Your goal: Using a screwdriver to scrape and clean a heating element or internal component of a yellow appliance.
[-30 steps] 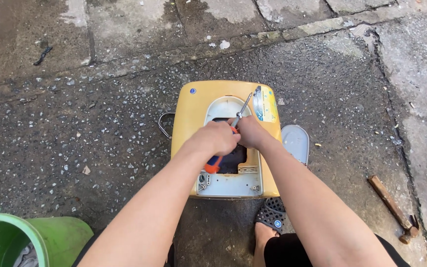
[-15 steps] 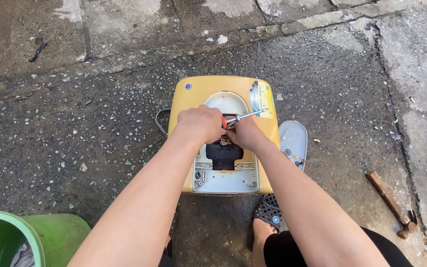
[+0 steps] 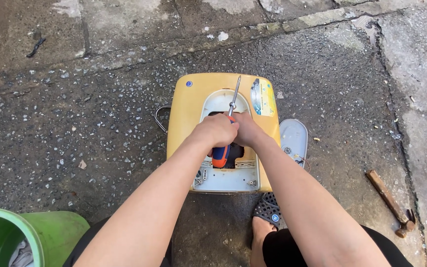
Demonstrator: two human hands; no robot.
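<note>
A yellow appliance housing (image 3: pixel 189 113) lies on the rough ground, its open white inner frame (image 3: pixel 228 179) facing up. My left hand (image 3: pixel 216 129) is wrapped around a screwdriver with an orange and blue handle (image 3: pixel 220 154); its metal shaft (image 3: pixel 234 96) points away from me over the housing's top. My right hand (image 3: pixel 248 129) presses against the left hand and the tool over the dark opening in the housing. What the fingers of my right hand grip is hidden.
A pale oval cover plate (image 3: pixel 294 140) lies right of the housing. A hammer with a wooden handle (image 3: pixel 386 198) rests on the ground at the right. A green bucket (image 3: pixel 50 232) with cloth inside stands bottom left. My sandalled foot (image 3: pixel 267 217) is below the housing.
The screwdriver has swung from lying sideways between my hands to pointing straight away from me, its handle showing below my left hand. Both hands stayed over the opening.
</note>
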